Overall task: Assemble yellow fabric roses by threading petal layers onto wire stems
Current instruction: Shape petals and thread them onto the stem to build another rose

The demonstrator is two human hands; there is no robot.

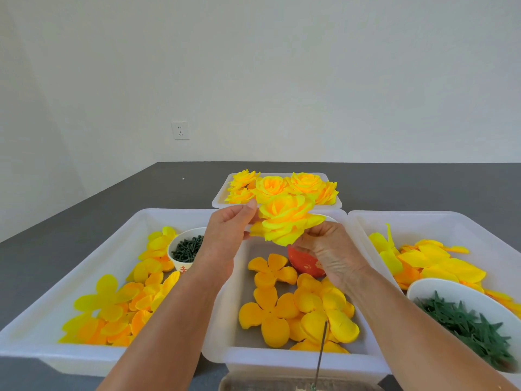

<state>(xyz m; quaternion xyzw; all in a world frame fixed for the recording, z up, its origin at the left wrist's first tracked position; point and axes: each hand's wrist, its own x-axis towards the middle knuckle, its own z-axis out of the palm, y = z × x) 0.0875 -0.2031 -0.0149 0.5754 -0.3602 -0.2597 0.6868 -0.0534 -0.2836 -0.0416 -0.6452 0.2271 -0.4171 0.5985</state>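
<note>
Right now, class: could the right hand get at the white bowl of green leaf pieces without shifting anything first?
Probably not yet: the right hand holds the rose from below. The bowl sits open-topped beside that forearm, with nothing over it, so once free the way looks clear.

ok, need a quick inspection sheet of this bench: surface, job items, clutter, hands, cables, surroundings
Surface: dark grey table carrying four white trays.
Job's things: assembled rose held over the middle tray, which holds orange petal layers; finished roses in the far tray; yellow petal layers in the left tray; green calyx pieces in a bowl; thin wire upright near the front.
Clutter: cup of dark green pieces; red cup.
Grippers: left hand and right hand both pinch the rose.
Cables: nothing seen.
Surroundings: white wall, wall socket.
</note>
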